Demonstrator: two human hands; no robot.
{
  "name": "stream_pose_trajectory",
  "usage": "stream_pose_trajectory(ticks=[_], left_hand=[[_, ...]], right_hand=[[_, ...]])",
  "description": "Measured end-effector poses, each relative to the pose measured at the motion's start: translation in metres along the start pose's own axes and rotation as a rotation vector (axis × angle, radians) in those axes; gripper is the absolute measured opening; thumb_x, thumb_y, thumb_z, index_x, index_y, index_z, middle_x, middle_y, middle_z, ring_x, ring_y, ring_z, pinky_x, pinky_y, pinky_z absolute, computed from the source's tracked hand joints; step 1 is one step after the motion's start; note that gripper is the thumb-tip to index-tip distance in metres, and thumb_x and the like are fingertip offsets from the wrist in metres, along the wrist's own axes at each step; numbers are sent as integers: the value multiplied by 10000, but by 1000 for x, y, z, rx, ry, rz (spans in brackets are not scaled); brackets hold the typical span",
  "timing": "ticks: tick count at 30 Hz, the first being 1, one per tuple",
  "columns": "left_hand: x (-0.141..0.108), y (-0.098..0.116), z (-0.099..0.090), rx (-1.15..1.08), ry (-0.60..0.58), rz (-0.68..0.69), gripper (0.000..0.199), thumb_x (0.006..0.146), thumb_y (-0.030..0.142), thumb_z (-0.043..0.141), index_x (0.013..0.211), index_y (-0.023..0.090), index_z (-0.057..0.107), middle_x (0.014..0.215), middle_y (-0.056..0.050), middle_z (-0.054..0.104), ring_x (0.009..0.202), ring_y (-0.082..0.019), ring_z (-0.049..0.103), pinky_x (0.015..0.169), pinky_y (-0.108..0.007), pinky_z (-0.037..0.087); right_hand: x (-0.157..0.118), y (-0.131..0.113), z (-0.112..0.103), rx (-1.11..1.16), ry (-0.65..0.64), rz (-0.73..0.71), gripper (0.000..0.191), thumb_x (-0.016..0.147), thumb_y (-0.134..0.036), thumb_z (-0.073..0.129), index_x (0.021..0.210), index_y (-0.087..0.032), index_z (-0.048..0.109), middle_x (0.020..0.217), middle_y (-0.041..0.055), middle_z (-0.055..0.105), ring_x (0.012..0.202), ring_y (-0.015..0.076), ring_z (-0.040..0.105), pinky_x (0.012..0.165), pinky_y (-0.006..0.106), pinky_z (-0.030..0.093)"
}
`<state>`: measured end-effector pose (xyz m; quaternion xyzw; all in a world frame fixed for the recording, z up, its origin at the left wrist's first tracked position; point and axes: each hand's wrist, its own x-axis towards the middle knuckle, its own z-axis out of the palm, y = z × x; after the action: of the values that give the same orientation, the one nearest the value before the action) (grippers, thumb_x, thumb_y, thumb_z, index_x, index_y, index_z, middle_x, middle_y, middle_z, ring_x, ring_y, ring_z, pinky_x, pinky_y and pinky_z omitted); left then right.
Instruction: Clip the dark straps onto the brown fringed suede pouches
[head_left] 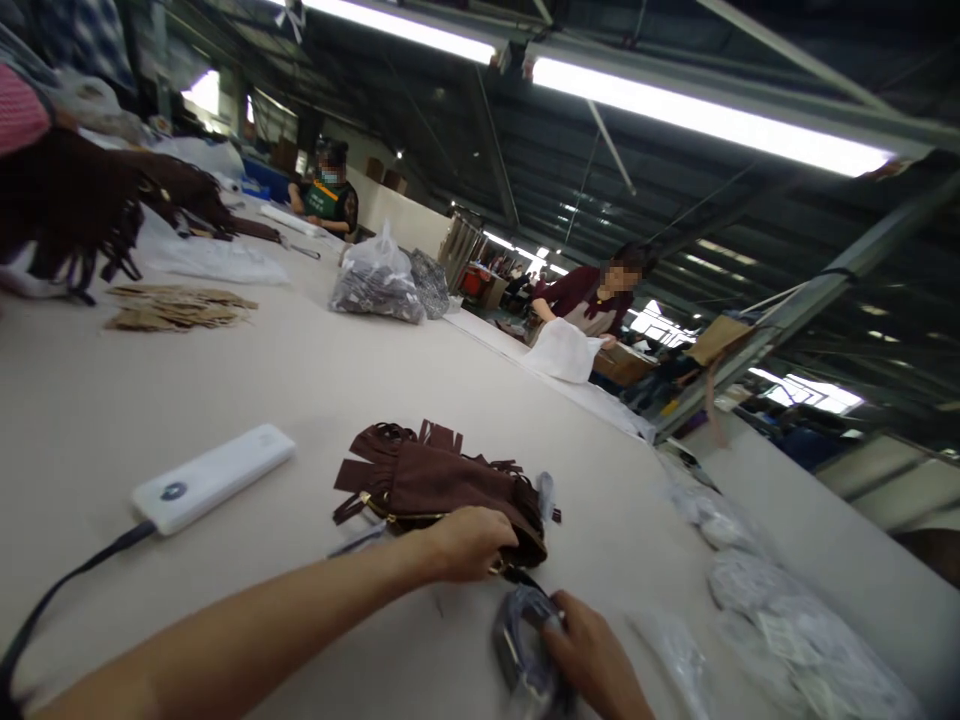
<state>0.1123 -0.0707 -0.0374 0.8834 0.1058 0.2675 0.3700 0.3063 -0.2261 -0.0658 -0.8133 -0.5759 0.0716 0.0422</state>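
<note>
A: Where's the bag?
B: The brown fringed bag [457, 480] lies on the pale table [300, 380], straight ahead of the person; its mouth gapes toward the near side, with a brass-coloured zip along the edge.

A: And the left hand?
B: The left hand [472, 545] is grasping the bag at its open mouth, fingers curled over the near edge; the fingertips are hidden, so I can't tell how far in they reach.

A: The right one?
B: The right hand [592, 650] is closed round a plastic-wrapped bundle [521, 635], just below the bag's right end; a dark strap [525, 580] runs between bundle and bag; what the wrapping holds is too blurred to tell.

A: What else is on the table?
B: A white box [217, 480] with a black cable [82, 570] lies left of the bag; beyond are a pile of tan strips [180, 308] and a clear sack [375, 280] of dark pieces; clear plastic packets [787, 600] lie along the right side.

A: Anyone else about?
B: Yes, a co-worker in dark red [577, 290] across the table, handling a white sheet [562, 350]; another in a green top [326, 205], farther back on the left.
</note>
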Motion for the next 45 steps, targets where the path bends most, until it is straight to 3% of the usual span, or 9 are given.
stream_pose_trajectory(ticks=[5,8,14,19,24,28,35,38,45], left_hand=[[-37,-4,-56,708,30,-176,306,740,162,645,1036,120,579,1093,-164,572,1013,-341,538,861,-478,491],[-49,-14,-61,704,-39,-316,166,829,86,481,924,120,613,996,-146,620,925,-289,601,787,-400,503],[-47,11,-54,585,27,-253,124,898,208,499,878,172,617,971,-73,635,880,-247,631,722,-326,494],[-48,31,-61,570,14,-237,138,865,164,493,818,173,622,931,-70,630,841,-257,634,704,-345,492],[-49,40,-41,550,-15,-208,164,842,116,467,840,174,620,943,-72,634,868,-269,631,712,-363,497],[-54,44,-31,458,-98,-227,97,831,185,563,893,166,636,1004,-86,640,916,-270,621,744,-349,491],[-106,29,-96,226,-12,-348,218,861,190,418,890,177,633,949,-48,651,907,-196,581,834,-308,416],[-131,33,-102,246,-93,-393,92,735,165,499,788,185,571,855,-8,621,793,-167,549,708,-273,373],[-149,40,-55,201,-61,-441,261,699,114,450,925,209,538,784,5,613,727,-180,541,624,-284,289]], right_hand=[[-19,-17,-36,802,-109,140,212,773,-403,533,725,-199,564,575,-21,523,432,180,508,320,225,327],[-30,-39,-38,1175,-144,192,355,742,-535,671,752,-187,605,603,-31,508,486,138,486,357,178,355],[-24,-89,-12,1422,-162,293,771,499,-650,873,1047,-172,615,747,3,605,540,140,516,326,153,388],[-7,-90,-9,1598,78,377,847,435,-578,915,1094,-208,531,883,41,668,731,225,629,487,254,547],[12,-104,12,1357,251,110,456,666,-580,632,946,-225,573,1060,83,657,1054,321,605,818,410,576],[24,-117,21,908,268,-39,211,648,-397,507,722,-224,603,803,113,660,840,353,609,780,455,509],[-14,-101,5,442,214,-95,287,818,-459,372,646,-258,481,674,123,609,675,357,565,617,418,326],[-40,-126,14,560,75,-162,353,893,-546,361,703,-266,460,645,42,605,630,284,585,523,338,320],[-51,-197,51,1047,65,-102,338,838,-556,615,871,-244,488,718,23,625,673,258,615,529,306,455]])
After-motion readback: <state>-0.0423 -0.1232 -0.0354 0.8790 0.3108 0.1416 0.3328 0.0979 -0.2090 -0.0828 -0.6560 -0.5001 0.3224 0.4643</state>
